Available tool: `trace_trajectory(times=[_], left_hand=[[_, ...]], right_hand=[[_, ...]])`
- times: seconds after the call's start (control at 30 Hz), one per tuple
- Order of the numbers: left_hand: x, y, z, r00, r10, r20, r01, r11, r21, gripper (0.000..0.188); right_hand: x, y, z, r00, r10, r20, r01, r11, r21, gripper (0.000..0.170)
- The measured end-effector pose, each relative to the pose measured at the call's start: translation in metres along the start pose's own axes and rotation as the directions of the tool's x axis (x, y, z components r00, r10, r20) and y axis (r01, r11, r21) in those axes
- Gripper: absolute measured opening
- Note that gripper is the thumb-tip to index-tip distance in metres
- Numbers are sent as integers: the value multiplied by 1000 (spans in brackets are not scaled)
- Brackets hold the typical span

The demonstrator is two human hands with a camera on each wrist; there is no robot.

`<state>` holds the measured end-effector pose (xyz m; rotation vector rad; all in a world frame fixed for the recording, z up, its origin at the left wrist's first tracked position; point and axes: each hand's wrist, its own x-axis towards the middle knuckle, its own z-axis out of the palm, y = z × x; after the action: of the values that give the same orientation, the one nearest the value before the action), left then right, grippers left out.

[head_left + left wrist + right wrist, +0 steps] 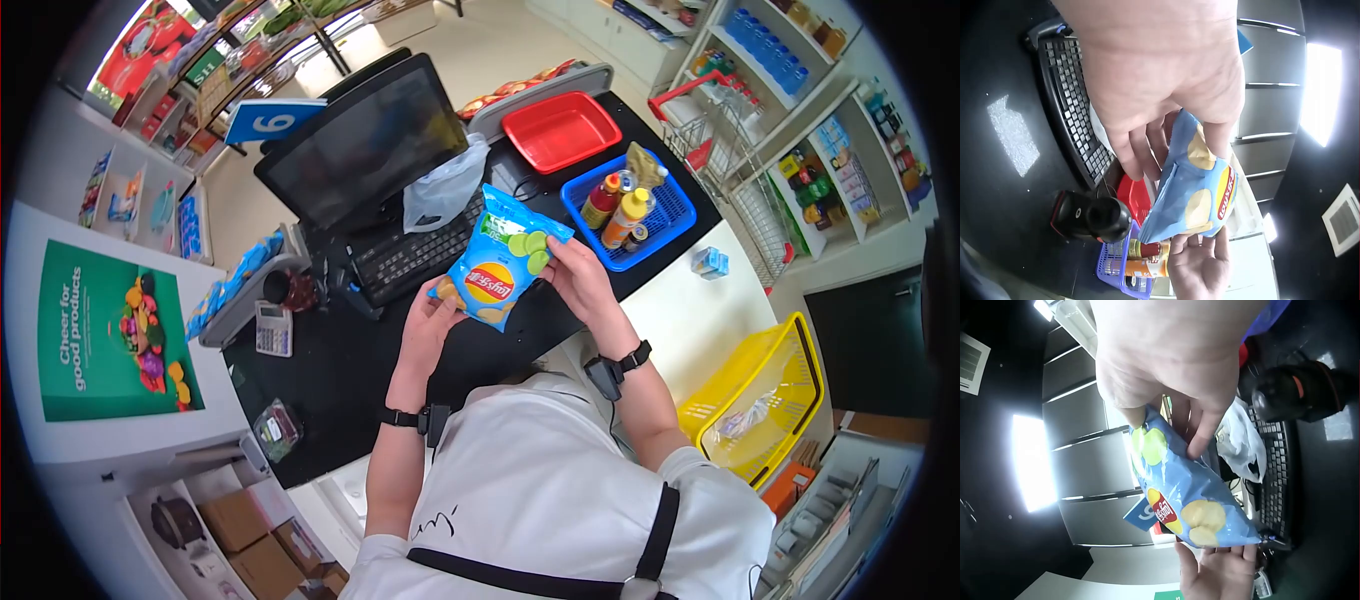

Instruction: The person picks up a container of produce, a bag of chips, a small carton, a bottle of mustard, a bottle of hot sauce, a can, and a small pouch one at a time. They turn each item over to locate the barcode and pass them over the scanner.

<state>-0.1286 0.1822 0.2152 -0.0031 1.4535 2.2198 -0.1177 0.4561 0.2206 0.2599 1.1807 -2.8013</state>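
Note:
A blue Lay's chip bag [492, 262] is held up over the black counter, its printed front toward the head camera. My left hand [431, 325] pinches its lower left corner, thumb on the front. At the upper right edge, my right hand [583, 284] pinches the bag between thumb and fingers. The left wrist view shows the bag [1192, 187] below the left hand [1166, 75], with the right hand [1200, 265] at its far end. In the right wrist view the right hand [1172, 356] grips one end, the left hand [1219, 572] the other.
Behind the bag are a keyboard [415, 250], a monitor [370, 140] and a plastic bag [440, 190]. A red tray [562, 130] and a blue basket [655, 238] with bottles are at the right. A calculator [273, 332] lies left; a yellow basket [700, 415] stands lower right.

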Motion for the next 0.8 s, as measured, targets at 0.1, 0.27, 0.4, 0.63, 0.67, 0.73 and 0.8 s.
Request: trace_trajectory(times=[0.1,0.27,0.4,0.63,0.67,0.73,0.8], left_hand=[[-16,3,-16,995,44,-88,-42,999,22,34],[-37,2,-32,977,91,-192,-94,996,-9,36],[-45,-1,-43,966,114,-233,-123,992,-26,38],[-52,-3,-50,952,96,-291,-134,984,-115,37],[-51,-3,-49,948,99,-303,-140,983,-119,36],[-53,-3,-49,938,103,-330,-151,981,-125,36],[-54,-6,-56,933,124,-338,-153,986,-60,34]], right_hand=[[5,13,12,995,74,60,-75,997,14,33],[8,26,27,983,147,114,-148,989,0,34],[11,33,35,973,180,143,-177,984,-36,33],[16,45,26,960,230,159,-217,971,-97,33],[17,46,22,963,229,145,-210,968,-136,34],[17,48,21,967,228,117,-200,957,-211,36],[18,48,19,968,243,62,-222,944,-245,36]])
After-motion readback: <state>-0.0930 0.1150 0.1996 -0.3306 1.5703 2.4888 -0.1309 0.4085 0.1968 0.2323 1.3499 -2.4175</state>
